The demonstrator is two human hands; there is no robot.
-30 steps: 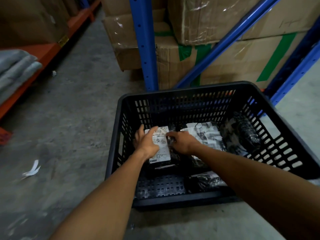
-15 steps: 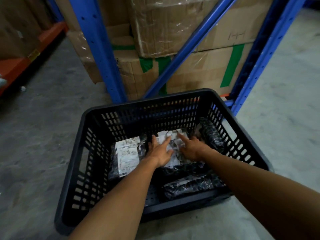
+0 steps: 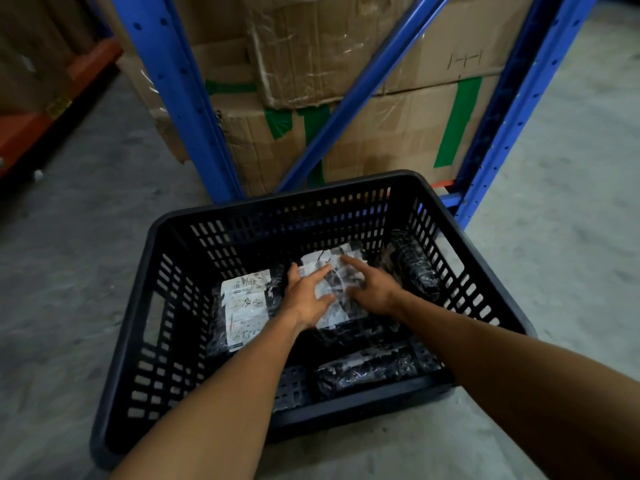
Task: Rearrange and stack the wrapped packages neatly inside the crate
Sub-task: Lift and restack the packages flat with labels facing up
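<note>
- Both hands stay flat on the same white-labelled package (image 3: 332, 289) in the middle of the black slotted crate (image 3: 145, 296), much as half a second ago; one second ago they were working the labelled package (image 3: 246, 306) that now lies alone toward the crate's left wall.
- The left hand (image 3: 306, 294) has its fingers spread across the label, palm down; the right hand (image 3: 372, 287) does likewise, fingers splayed, nothing pinched between them.
- A dark wrapped package (image 3: 367, 370) lies along the crate's near wall, just in front of the hands; another black package (image 3: 414, 263) leans against the right wall.
- The crate sits on a bare grey concrete floor (image 3: 571, 188), scuffed and dusty.
- Behind it rise the blue steel uprights of a storage rack (image 3: 176, 95), with a diagonal brace crossing stacked cardboard cartons (image 3: 398, 133) marked with green tape.
- An orange rack beam (image 3: 41, 116) runs along the far left, carrying more cartons.
</note>
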